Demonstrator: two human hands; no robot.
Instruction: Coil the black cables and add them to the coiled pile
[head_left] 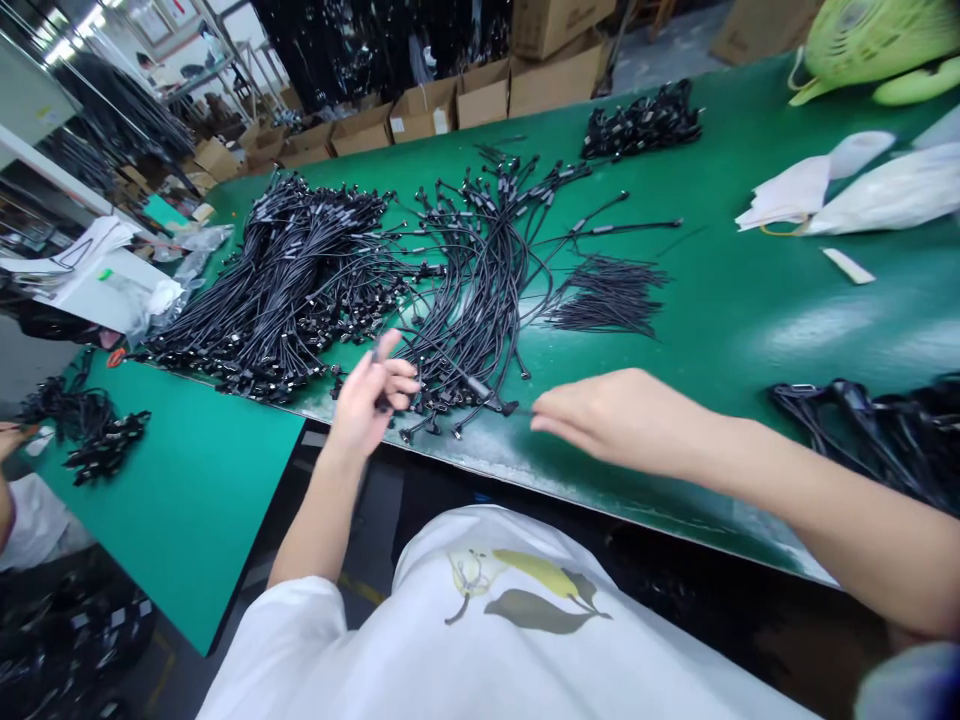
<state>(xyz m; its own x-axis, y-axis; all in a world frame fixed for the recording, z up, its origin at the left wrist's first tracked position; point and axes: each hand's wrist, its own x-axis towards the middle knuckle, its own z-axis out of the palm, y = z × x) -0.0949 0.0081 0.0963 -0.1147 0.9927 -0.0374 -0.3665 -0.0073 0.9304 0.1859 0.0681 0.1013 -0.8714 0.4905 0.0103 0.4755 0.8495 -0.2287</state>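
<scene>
My left hand [371,395] is curled at the table's front edge, its fingers closed around a dark piece of black cable [382,402], mostly hidden by them. To its right, my right hand [592,412] is pinched shut just above the table. A thin dark strand [527,412] shows at its fingertips, blurred, close to a black connector end [510,408]. Between and beyond the hands spreads a loose heap of black cables [487,270] with plugs and grey sleeves. Short thin black ties [611,295] lie in a flat pile behind my right hand.
A big cable heap [277,270] lies on the left of the green table [720,330]. Bundled cables [645,120] sit at the back, more [877,435] at the right. White paper [787,190], a green fan [877,40] and cardboard boxes [424,110] stand around. Another person's arm [7,470] shows far left.
</scene>
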